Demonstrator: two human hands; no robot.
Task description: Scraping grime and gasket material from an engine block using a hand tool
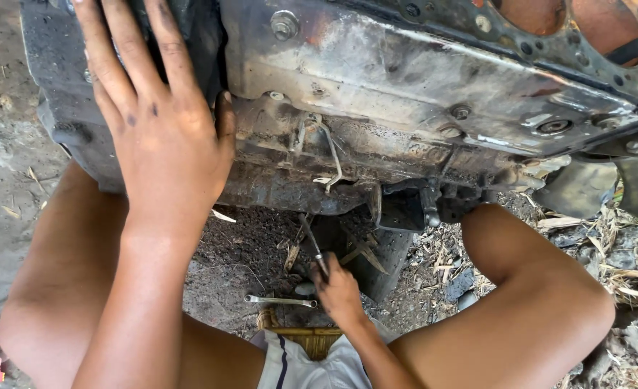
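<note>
A large greasy engine block (405, 86) fills the upper part of the head view, lying over dirt ground. My left hand (157, 122), smeared with oil, rests flat with fingers spread on the block's dark left end. Down below, between my bare knees, my right hand (337, 288) is closed around a thin dark metal tool (313, 245) that points up toward the block's underside. A bent wire (332, 155) hangs from the block's side.
A slim metal wrench (281, 300) lies on the dirt just left of my right hand. A low woven stool edge (312, 337) shows under me. Dry leaves and stones (622, 245) litter the ground at right. A dark bracket (413, 205) juts under the block.
</note>
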